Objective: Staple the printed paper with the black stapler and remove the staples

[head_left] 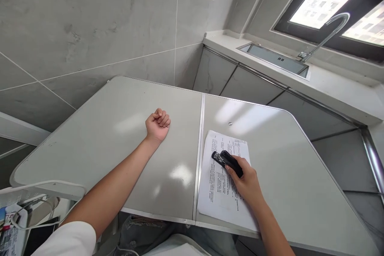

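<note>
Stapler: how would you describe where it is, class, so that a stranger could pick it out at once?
Find the pale table, then the part right of its metal strip. Printed paper lies there, and over it the right hand grips the stapler. Unlike the flat white paper, it is black and slim, its two arms parted at the far end.

The left arm [120, 182] reaches forward and inward, nearly straight, its hand [158, 125] curled into a loose fist — inner wrist turned up, fingers folded over the palm. The right forearm [270, 218] slants in from the lower right; that hand [248, 179] is closed in a grip — thumb opposite the fingers.
</note>
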Demonstrator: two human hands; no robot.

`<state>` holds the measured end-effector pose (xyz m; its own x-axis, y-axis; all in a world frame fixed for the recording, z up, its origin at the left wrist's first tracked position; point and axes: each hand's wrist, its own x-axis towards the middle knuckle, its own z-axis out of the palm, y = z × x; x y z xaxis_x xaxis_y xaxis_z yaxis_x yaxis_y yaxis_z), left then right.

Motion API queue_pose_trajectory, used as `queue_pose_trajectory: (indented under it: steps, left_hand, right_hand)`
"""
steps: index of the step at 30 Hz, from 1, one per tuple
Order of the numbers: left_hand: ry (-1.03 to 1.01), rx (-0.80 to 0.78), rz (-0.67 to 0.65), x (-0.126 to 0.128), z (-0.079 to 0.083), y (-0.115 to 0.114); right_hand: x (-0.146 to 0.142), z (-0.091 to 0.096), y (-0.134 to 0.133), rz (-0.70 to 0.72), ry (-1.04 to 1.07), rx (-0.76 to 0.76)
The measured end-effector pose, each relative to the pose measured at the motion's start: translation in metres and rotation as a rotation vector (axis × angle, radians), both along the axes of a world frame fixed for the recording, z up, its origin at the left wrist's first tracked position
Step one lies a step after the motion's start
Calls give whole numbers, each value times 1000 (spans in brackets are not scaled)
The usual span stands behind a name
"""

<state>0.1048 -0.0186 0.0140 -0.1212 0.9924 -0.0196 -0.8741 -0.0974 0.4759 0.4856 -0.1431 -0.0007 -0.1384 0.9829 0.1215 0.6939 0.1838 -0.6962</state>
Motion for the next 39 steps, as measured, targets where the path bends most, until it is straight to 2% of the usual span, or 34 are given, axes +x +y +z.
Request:
queue_pose_trajectory:
  steps: [8,16,21,25,27,31,34,39]
  left_hand:
    - [-39,29,-40,-3,2,0]
    - [-41,63,181,-37,0,14]
    - [-35,82,229,-70,3,15]
    - [-65,134,382,-103,4,8]
    - [-81,157,400,-112,2,7]
    - [-111,147,306,-114,-3,11]
    - [-161,72,220,-114,-6,16]
    - [-122,-96,-48,-115,-9,18]
  right_hand:
    - [-28,5,-2,84,67,8]
    - [-70,8,-8,140,129,-38]
    - [-122,13,-11,220,108,-70]
    - [-172,15,-9,174,134,-74]
    - [-191,15,-6,160,164,-83]
    - [-215,17,2,173,201,-109]
    - [-226,18,5,163,206,-90]
    - [-234,19,5,213,228,-65]
